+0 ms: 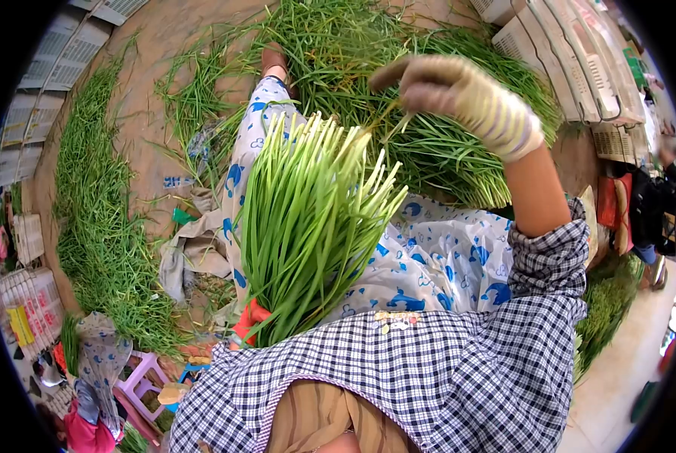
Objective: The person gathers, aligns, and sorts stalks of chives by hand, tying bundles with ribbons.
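A thick bunch of garlic chives (308, 219) lies across my lap, its pale cut ends pointing away from me and its leaves toward my chest. At the near left of the bunch, my left hand (252, 320), in a red-orange glove, is closed around the leaves, which cover most of its fingers. Raised to the right above the cut ends is my right hand (459, 102), in a striped, dirt-stained glove. Its fingers are pinched, somewhat blurred, on a few thin yellowish chive strands (393, 124). A white apron with blue prints (436, 241) covers my legs.
Loose chives (338, 45) are heaped beyond my lap, with more chives (466, 166) at right. A long strip of greens (89, 219) covers the floor at left. Plastic crates (557, 60) stand at right. A purple stool (140, 385) and another person (89, 426) are lower left.
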A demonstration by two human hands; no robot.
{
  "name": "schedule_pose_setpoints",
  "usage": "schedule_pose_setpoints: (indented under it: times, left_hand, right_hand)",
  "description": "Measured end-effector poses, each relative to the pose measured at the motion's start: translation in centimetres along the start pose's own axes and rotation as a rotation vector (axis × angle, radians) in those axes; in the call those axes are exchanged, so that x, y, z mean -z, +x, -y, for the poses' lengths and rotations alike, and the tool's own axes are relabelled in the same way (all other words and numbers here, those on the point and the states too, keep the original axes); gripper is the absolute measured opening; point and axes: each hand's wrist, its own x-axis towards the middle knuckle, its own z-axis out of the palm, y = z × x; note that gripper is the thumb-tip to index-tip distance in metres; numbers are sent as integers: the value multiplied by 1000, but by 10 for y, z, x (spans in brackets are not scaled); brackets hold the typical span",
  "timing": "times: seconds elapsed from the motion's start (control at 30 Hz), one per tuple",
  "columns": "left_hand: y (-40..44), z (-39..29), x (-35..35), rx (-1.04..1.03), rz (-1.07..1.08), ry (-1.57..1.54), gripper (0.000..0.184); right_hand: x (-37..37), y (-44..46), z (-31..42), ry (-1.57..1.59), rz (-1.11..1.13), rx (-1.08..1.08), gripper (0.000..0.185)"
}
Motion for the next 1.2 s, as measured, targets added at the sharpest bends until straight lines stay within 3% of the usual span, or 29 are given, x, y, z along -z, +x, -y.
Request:
schedule_pose_setpoints:
  times: [0.07,0.13,0.17,0.2,0.23,0.27,0.3,0.33,0.37,0.4,0.47,0.57,0.6,0.67,0.73,0.77,0.8,0.87,0.93,1.0,1.03,1.07,1.1,1.13,1.2]
  left_hand:
    - [1,-2,-1,0,0,10,80]
    - [4,-4,-2,-1,-1,25,80]
    - [7,-7,-5,0,2,37,80]
    - [8,-8,-6,1,1,48,80]
    - [8,-9,-8,3,2,59,80]
    - [11,-11,-10,9,2,72,80]
    - [14,-11,-10,11,7,77,80]
    - [17,-11,-10,10,10,80,79]
    - [16,-11,-9,16,10,81,79]
    - [18,-11,-9,19,9,85,79]
    - [19,-13,-8,24,10,94,79]
    - [22,-15,-9,30,14,108,79]
    - [22,-15,-8,33,15,113,79]
    - [22,-16,-10,29,16,123,79]
    - [24,-18,-12,31,21,135,79]
    - [24,-19,-13,28,20,145,79]
    - [22,-19,-14,27,20,153,79]
    - [15,-19,-14,19,15,165,79]
    - [4,-18,-13,23,-1,171,79]
    - [-8,-15,-12,24,-20,170,79]
    - [-11,-15,-12,20,-24,170,79]
    - [-14,-14,-11,16,-28,171,79]
    - [-14,-14,-11,12,-31,171,79]
    - [-13,-15,-11,7,-28,172,79]
    - [-8,-15,-11,0,-26,164,79]
  right_hand:
    - [37,13,6,-203,-121,396,14]
    - [53,9,6,488,-189,334,27]
    - [65,27,-5,595,-221,624,32]
    - [73,49,-22,413,-452,686,34]
    - [83,65,-57,-271,-626,333,35]
    - [92,80,-93,-981,-636,-34,37]
    - [76,70,-93,-1349,-786,103,36]
    - [35,45,-73,-1087,-672,-203,27]
    - [16,32,-81,-793,-717,-236,32]
    - [7,13,-81,-665,-517,-503,45]
    - [-20,-27,-124,-339,-482,-603,65]
    - [-88,-96,-202,111,-634,-421,68]
    - [-105,-102,-169,68,-709,-544,59]
    - [-126,-104,-146,-66,-875,-247,57]
    - [-117,-91,-91,-438,-637,-63,57]
    - [-119,-77,-60,-554,-482,-74,51]
    - [-124,-60,-46,-700,-273,-130,45]
    - [-133,-37,-55,-955,-51,43,36]
    - [-98,5,-44,-1084,31,-226,26]
    - [-39,34,-84,-1383,-523,86,24]
    - [-5,45,-78,-1307,-566,-64,23]
    - [4,44,-83,-326,-707,-34,32]
    - [33,59,-100,-329,-787,-80,30]
    - [39,54,-89,-631,-946,-64,27]
    - [-9,16,-38,-1124,-845,-151,20]
